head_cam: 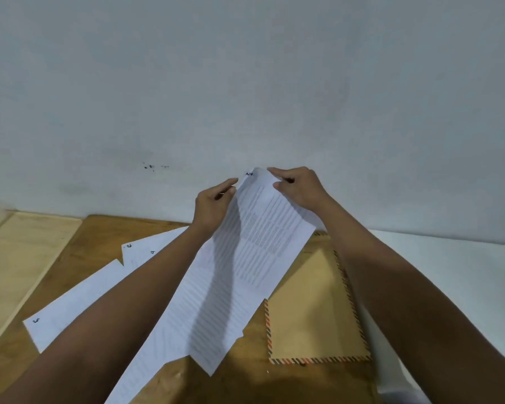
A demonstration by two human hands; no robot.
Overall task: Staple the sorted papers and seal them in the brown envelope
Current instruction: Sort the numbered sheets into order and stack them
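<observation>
You're still in the sorting and squaring-up stage here, I'd say, not stapling yet. Your left hand (pixel 213 207) and right hand (pixel 299 188) are both pinching the far end of a couple of printed sheets (pixel 245 258), lifting that end off the worktop (pixel 105 228) up toward the wall (pixel 245 83). So each grip is clamped on the paper's top corners, left on the left edge and right on the right. The near ends are trailing down between your forearms and aren't lined up; one sheet is poking out lower than the other.

More numbered pages (pixel 79 298) are lying fanned out to the left under your left arm, so the stack isn't complete.

The brown envelope (pixel 312 313) with the striped border is lying flat on the worktop to the right, partly tucked under the sheets you're holding and under your right arm.

No stapler is showing anywhere in view, so you're going to have to find it.

Next move, I reckon: tap those edges even, pull in the loose pages in order, then staple a corner. Keep the pinch firm, because thin sheets slide against each other easily.
</observation>
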